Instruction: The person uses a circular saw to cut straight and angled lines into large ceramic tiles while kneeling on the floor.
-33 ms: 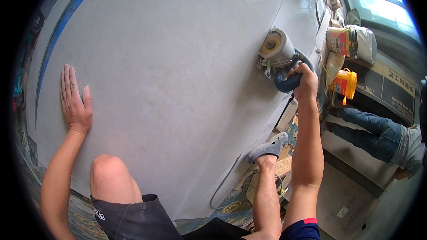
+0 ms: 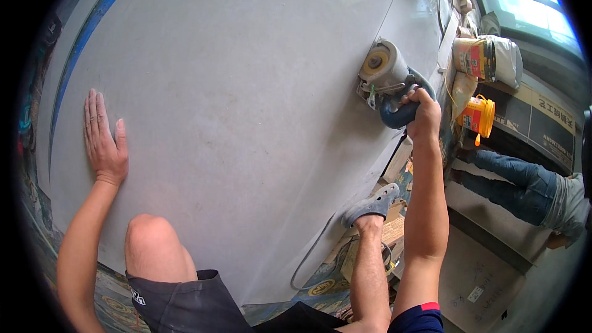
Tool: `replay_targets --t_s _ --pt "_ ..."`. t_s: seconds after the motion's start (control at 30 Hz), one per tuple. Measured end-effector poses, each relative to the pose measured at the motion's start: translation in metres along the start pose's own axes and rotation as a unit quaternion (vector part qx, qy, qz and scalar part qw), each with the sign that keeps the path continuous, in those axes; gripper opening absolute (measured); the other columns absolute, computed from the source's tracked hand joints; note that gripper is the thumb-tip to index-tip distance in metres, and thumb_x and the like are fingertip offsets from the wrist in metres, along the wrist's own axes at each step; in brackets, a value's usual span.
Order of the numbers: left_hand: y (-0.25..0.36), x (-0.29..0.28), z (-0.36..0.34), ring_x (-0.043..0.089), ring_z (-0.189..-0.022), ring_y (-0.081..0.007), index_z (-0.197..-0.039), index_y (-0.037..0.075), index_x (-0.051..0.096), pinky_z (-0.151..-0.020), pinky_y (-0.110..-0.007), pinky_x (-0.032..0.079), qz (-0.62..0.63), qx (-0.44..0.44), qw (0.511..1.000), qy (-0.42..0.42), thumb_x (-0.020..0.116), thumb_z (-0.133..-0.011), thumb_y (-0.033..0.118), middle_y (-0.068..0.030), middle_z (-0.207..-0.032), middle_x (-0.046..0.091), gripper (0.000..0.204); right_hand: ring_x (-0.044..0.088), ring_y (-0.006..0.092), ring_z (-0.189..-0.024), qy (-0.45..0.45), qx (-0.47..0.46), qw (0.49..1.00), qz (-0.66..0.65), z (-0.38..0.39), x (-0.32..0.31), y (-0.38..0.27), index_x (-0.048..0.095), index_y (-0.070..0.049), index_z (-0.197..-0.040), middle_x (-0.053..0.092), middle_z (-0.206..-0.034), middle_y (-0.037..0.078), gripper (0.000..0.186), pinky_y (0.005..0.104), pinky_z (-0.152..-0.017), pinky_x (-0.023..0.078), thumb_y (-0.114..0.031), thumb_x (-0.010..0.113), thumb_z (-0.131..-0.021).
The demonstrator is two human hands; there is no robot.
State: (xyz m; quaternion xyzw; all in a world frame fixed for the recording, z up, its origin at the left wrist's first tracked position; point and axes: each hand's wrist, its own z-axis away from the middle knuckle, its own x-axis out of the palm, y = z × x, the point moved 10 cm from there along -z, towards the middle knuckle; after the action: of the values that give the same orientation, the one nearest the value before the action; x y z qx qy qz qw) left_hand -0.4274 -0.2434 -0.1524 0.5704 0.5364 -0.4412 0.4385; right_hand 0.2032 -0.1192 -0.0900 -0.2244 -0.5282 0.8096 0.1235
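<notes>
A large grey slab (image 2: 234,86) spreads out in front of me. My left hand (image 2: 105,139) lies flat on its left part, fingers stretched out. Near the slab's right edge, my right hand (image 2: 425,116) is wrapped round the dark blue handle of a handheld circular saw (image 2: 390,69). The saw has a pale grey guard and a yellowish round hub, and it rests on the slab. From the saw a thin straight line runs up the slab toward the far edge. Whether the blade is turning, I cannot tell. My bare knee (image 2: 153,240) is on the slab near my left forearm.
My clog-shod foot (image 2: 372,205) is at the slab's right edge, beside a grey cable (image 2: 313,258). Farther right are a paint bucket (image 2: 473,58), a yellow bucket (image 2: 478,116), a large dark carton (image 2: 535,120) and another person in jeans (image 2: 524,185). A blue strip (image 2: 86,34) borders the left side.
</notes>
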Motion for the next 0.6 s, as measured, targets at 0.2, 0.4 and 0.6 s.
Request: replay_targets --t_s 0.2,0.4,0.6 --pt "0.0002 -0.0007 -0.0002 0.022 -0.149 -0.0326 -0.154 -0.001 0.025 -0.122 -0.042 0.017 0.002 0.003 1.0 0.004 0.043 -0.101 0.031 -0.0174 -0.16 0.025 0.065 0.057 0.0199 -0.062 -0.013 0.001 1.0 -0.005 -0.0002 -0.0018 0.0018 0.059 -0.001 -0.082 0.055 -0.071 0.007 0.006 0.0335 -0.059 0.05 -0.001 0.058 -0.075" --pt "0.0006 0.0009 -0.0006 0.022 -0.149 -0.0322 -0.154 -0.001 0.024 -0.123 -0.041 0.016 -0.002 0.003 1.0 0.002 0.042 -0.101 0.032 -0.0168 -0.161 0.024 0.065 0.056 0.02 -0.061 -0.011 0.001 1.0 -0.008 0.0036 -0.001 0.0031 0.059 -0.001 -0.082 0.055 -0.069 0.007 0.007 0.0331 -0.059 0.05 -0.002 0.058 -0.075" --pt "-0.0007 -0.0002 0.0 0.021 -0.149 -0.032 -0.154 0.0 0.023 -0.123 -0.042 0.016 -0.002 0.0 1.0 -0.001 0.041 -0.101 0.032 -0.0165 -0.161 0.024 0.065 0.056 0.0197 -0.061 -0.012 -0.005 1.0 -0.004 0.0035 -0.0026 0.005 0.057 -0.001 -0.081 0.055 -0.069 0.007 0.005 0.0331 -0.059 0.049 -0.003 0.058 -0.075"
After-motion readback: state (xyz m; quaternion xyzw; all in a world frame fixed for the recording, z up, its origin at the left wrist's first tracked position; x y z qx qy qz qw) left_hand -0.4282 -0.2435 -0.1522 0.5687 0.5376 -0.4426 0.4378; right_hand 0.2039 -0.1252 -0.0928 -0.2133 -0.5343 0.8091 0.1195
